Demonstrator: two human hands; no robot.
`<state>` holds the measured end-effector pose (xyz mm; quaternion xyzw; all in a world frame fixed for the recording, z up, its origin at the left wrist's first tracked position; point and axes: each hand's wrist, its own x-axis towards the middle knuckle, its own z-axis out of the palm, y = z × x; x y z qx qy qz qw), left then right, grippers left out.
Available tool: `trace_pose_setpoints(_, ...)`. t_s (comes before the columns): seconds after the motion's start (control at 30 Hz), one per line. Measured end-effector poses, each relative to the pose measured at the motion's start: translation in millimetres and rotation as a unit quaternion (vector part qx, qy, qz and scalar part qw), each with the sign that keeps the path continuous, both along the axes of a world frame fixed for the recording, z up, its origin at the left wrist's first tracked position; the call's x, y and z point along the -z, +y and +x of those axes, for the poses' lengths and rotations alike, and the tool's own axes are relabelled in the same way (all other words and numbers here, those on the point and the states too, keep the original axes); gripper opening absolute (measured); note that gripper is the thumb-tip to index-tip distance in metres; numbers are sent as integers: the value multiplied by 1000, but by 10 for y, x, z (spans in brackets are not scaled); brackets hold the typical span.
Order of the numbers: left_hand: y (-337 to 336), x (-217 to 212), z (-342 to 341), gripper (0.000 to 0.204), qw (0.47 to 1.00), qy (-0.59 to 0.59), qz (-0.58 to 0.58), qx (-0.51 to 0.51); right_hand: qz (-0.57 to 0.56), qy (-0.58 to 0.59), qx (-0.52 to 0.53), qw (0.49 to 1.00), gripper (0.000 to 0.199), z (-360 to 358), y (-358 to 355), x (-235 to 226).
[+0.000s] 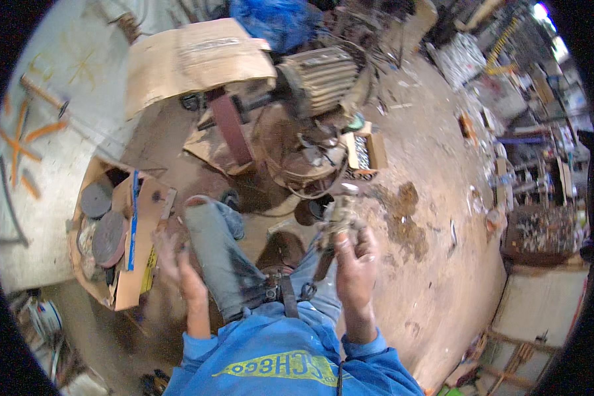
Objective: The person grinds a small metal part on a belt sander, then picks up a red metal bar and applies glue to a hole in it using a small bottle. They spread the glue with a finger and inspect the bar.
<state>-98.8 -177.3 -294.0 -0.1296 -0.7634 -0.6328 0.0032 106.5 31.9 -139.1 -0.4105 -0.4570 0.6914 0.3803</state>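
Right hand [356,256] clamped on drab lump [338,221], kind unclear, near right knee. Left hand [187,277] looks empty, fingers apart, beside cardboard box [128,285]. Slack grip could drop lump; left hand straying sideways might knock box.

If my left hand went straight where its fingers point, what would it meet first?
Probably the near side of the open cardboard box with round discs in it, ahead of your left hand. Blur leaves depth unclear, so it might pass above.
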Motion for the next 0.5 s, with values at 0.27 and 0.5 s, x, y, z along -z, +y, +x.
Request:
trace_pose_setpoints(0.27,-1928,1206,-570,56,954,-240,46,-173,-3,-162,58,985,27,1635,1211,2113)
trace_pose_setpoints(0.5,-1766,868,-197,50,922,-220,-133,-291,-191,-274,-14,943,37,1702,1328,4778)
